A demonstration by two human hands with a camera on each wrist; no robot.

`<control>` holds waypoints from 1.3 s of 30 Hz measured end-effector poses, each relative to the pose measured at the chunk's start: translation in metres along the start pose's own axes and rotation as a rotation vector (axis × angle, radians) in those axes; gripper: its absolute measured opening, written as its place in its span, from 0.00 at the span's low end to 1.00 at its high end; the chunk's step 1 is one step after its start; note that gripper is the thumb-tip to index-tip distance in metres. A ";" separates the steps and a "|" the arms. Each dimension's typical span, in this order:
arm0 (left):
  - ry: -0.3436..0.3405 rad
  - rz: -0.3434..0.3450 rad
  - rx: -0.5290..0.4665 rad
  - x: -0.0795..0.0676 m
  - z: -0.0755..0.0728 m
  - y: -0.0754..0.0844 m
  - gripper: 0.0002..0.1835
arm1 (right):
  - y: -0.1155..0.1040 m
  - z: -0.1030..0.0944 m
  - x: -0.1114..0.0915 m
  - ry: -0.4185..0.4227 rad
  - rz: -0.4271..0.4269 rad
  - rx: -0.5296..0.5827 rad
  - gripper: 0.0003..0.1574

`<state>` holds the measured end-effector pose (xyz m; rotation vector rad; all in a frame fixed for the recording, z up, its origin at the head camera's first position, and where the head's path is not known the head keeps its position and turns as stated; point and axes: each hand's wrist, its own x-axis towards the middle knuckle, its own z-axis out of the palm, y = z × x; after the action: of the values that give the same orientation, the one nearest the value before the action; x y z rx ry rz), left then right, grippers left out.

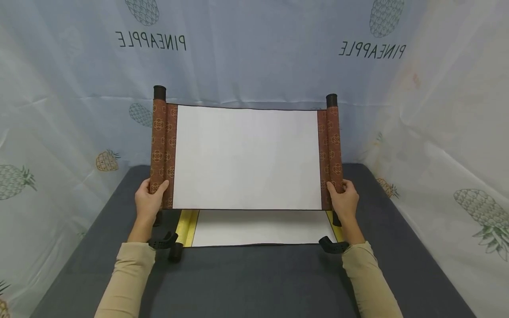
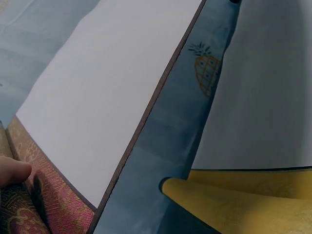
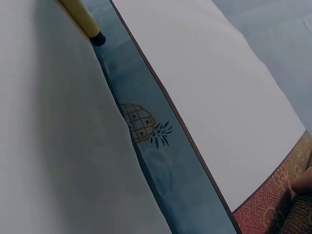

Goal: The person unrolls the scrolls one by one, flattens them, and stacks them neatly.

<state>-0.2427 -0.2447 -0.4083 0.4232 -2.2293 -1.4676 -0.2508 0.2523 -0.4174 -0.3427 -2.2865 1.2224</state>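
A blank white scroll (image 1: 246,159) with red-brown patterned ends is held up and stretched between both hands in the head view. My left hand (image 1: 149,198) grips its left roller (image 1: 158,141), thumb in front. My right hand (image 1: 344,201) grips the right roller (image 1: 335,145) the same way. Dark knobs cap the rollers' upper ends. Below and behind it a second white scroll (image 1: 262,227) with yellow ends lies on the table, partly hidden by the raised one. Its yellow roller (image 2: 229,204) shows in the left wrist view, with another yellow roller end (image 3: 85,19) in the right wrist view.
A dark grey cloth covers the table (image 1: 254,282). Pale curtains printed with pineapples (image 1: 246,53) hang behind and at both sides. Black wrist mounts (image 1: 164,241) are worn at both wrists, near the yellow scroll's ends.
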 end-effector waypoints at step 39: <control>-0.221 -0.177 0.251 -0.037 -0.032 -0.060 0.38 | 0.033 0.001 -0.041 -0.374 0.061 -0.227 0.38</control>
<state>-0.1935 -0.2753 -0.4593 0.5745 -2.6254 -1.3811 -0.2185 0.2515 -0.4586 -0.2840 -2.7656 1.1339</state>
